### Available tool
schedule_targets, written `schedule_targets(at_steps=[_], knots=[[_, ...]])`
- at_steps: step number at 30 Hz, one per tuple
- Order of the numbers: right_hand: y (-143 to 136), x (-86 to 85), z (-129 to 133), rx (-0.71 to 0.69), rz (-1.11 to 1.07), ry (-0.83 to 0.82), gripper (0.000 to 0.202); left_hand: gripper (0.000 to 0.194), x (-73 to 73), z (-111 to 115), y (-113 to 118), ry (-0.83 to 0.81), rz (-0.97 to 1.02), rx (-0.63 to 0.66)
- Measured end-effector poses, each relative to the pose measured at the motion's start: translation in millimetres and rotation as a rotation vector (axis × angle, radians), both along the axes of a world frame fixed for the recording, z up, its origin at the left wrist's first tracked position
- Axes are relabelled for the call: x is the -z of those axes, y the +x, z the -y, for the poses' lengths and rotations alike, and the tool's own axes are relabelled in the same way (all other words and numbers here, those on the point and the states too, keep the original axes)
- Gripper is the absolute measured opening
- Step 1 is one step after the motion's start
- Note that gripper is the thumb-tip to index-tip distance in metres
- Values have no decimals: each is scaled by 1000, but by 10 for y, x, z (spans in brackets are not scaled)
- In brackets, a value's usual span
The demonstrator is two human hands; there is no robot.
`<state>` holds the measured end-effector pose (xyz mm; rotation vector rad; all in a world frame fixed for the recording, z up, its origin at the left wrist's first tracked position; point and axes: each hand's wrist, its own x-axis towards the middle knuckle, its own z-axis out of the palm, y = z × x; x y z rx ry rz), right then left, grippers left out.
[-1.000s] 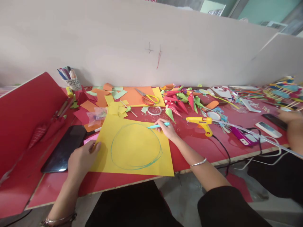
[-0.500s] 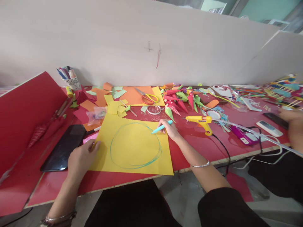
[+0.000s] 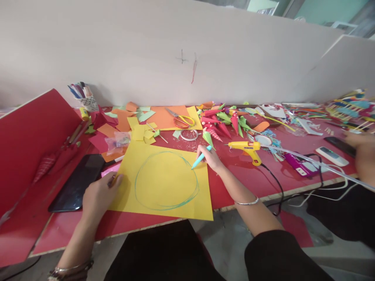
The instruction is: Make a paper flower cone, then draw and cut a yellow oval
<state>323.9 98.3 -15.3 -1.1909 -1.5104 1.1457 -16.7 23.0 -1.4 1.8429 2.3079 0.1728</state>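
Observation:
A large yellow paper sheet (image 3: 164,179) lies on the red table in front of me, with a rough blue-green circle of several overlapping lines on it. My right hand (image 3: 208,158) is closed around a turquoise marker (image 3: 201,158); its tip meets the sheet at the circle's upper right edge. At the sheet's left edge, my left hand (image 3: 101,195) has curled fingers, with the thumb over the paper. Its other fingertips are partly hidden. Just left of that hand lies a black smartphone (image 3: 77,183).
Scissors (image 3: 180,117), paper scraps and a tape ring (image 3: 189,135) lie behind the sheet. Paper cones (image 3: 222,123) are piled to the right, near a yellow glue gun (image 3: 246,147) with a cord. A pen cup (image 3: 88,102) stands back left. Another person's hand (image 3: 361,144) is far right.
The marker tip has moved slightly right and down along the circle's upper right edge, and the marker stands steeper. My left hand stays at the sheet's edge. The view has shifted slightly.

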Motion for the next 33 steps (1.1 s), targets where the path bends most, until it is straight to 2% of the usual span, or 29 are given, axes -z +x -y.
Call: schedule_targets(at_steps=[5, 12, 17, 21, 24, 27, 28, 30, 33], knots=[[-13, -8, -3, -20, -39, 12, 46, 35, 15, -1, 0, 8, 7, -17], [-29, -43, 2, -30, -72, 70, 27, 29, 29, 42, 37, 192, 126, -21], [-33, -148, 113, -46, -115, 81, 25, 32, -121, 79, 107, 287, -78, -21], [-4, -160, 342, -42, -104, 68, 19, 43, -256, 204, 313, 380, -265, -46], [23, -82, 525, -64, -73, 28, 18, 38, -211, 326, 603, 320, -186, 162], [31, -25, 638, -64, -51, -13, 19, 38, -86, 410, 957, 234, -67, 542], [31, -22, 654, -56, -50, -14, 19, 40, -49, 425, 1070, 228, -74, 626], [29, -37, 656, -52, -57, -1, 19, 48, -1, 437, 1261, 248, -125, 688], [33, -65, 600, -38, -51, 47, 17, 51, 18, 432, 1413, 264, -193, 704]])
